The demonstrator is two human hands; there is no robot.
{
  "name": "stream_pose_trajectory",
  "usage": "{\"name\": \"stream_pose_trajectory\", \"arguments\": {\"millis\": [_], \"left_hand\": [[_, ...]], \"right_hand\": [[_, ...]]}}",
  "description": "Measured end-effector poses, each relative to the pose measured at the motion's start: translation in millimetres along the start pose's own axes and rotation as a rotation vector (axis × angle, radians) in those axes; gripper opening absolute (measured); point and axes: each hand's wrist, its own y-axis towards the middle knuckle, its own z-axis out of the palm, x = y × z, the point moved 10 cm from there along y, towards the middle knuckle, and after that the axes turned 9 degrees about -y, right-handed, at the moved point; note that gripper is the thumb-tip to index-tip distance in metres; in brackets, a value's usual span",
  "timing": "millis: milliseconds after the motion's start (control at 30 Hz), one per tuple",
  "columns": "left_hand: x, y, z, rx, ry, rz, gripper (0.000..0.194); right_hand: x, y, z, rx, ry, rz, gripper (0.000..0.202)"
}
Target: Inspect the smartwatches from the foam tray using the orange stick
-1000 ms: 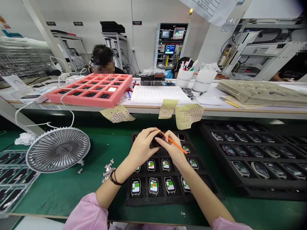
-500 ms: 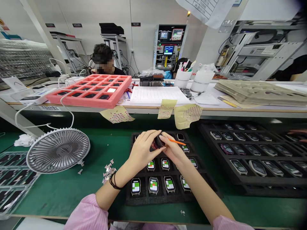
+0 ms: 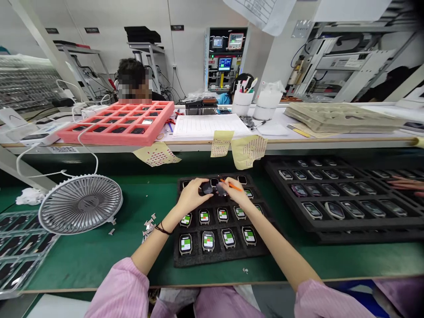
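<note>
Over the back part of a black foam tray (image 3: pixel 215 261), my left hand (image 3: pixel 192 196) pinches a dark watch-like piece (image 3: pixel 206 188). Close by on its right, my right hand (image 3: pixel 236 192) holds a second dark piece (image 3: pixel 221 190) at its fingertips, along with an orange stick (image 3: pixel 231 184) that points up and left. The two dark pieces are apart or barely touching. Watches with lit green and white screens, such as one at the front left (image 3: pixel 186 244), lie in the tray's compartments below my hands.
A grey fan (image 3: pixel 81 204) and small silvery scraps (image 3: pixel 149 225) are on the left. A larger black tray of watches (image 3: pixel 308 224) stands right, with another person's hand (image 3: pixel 407 183) beyond. The shelf holds a pink tray (image 3: pixel 107 139).
My hands have moved apart, and the dark object between them now shows as two pieces. The view has shifted, so more of the tray shows. The other person's hand reaches further in.
</note>
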Motion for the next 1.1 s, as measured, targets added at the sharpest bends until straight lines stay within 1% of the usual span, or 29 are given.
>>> {"name": "stream_pose_trajectory", "arguments": {"millis": [67,133,200,233,300,367,433,500,567,667,733,800,900,967,1033,1100], "left_hand": [[17.4,-4.0,15.6,0.075,0.115,-0.046,0.043],[30.7,-8.2,26.6,0.128,0.157,-0.069,0.042],[38.5,-11.2,31.6,0.169,0.173,-0.079,0.041],[40.4,-12.0,32.1,0.188,0.182,-0.082,0.04],[39.9,-11.4,30.1,0.215,0.198,-0.082,0.039],[34.0,-7.1,29.0,0.227,0.214,-0.074,0.037],[23.1,0.2,36.1,0.246,0.228,-0.049,0.033],[8.6,8.7,55.2,0.296,0.239,-0.005,0.028],[-6.0,16.7,82.3,0.372,0.251,0.041,0.027],[-19.1,30.0,118.8,0.467,0.291,0.068,0.031],[-20.7,41.1,133.8,0.509,0.319,0.055,0.034],[-19.5,52.7,143.0,0.551,0.325,0.037,0.036],[-16.6,67.6,149.6,0.599,0.286,0.016,0.039],[-15.3,73.5,150.1,0.602,0.224,0.006,0.041],[-14.0,75.3,147.5,0.579,0.135,-0.006,0.041],[-11.6,74.0,141.6,0.529,0.027,-0.03,0.042]], "right_hand": [[-5.6,1.0,5.3,0.006,-0.117,-0.026,0.043],[-7.3,-0.4,11.0,0.019,-0.218,-0.052,0.037],[-7.1,-3.0,10.1,0.026,-0.298,-0.067,0.033],[-6.7,-4.3,5.1,0.02,-0.333,-0.068,0.033],[-6.4,-6.9,-15.1,-0.018,-0.4,-0.061,0.031],[-8.4,-9.3,-44.5,-0.081,-0.467,-0.041,0.029],[-13.7,-11.9,-74.0,-0.152,-0.54,-0.008,0.027],[-22.0,-14.4,-95.2,-0.207,-0.614,0.032,0.025],[-32.3,-15.9,-104.5,-0.232,-0.67,0.068,0.024],[-46.6,-15.6,-104.8,-0.233,-0.702,0.094,0.024],[-53.8,-14.2,-104.6,-0.232,-0.694,0.097,0.022],[-59.5,-12.6,-107.0,-0.234,-0.67,0.105,0.019],[-66.1,-9.7,-111.8,-0.23,-0.611,0.122,0.014],[-69.5,-7.0,-112.2,-0.213,-0.555,0.128,0.011],[-73.1,-3.7,-109.1,-0.176,-0.485,0.131,0.013],[-77.2,-0.5,-104.3,-0.128,-0.41,0.134,0.015]]}}
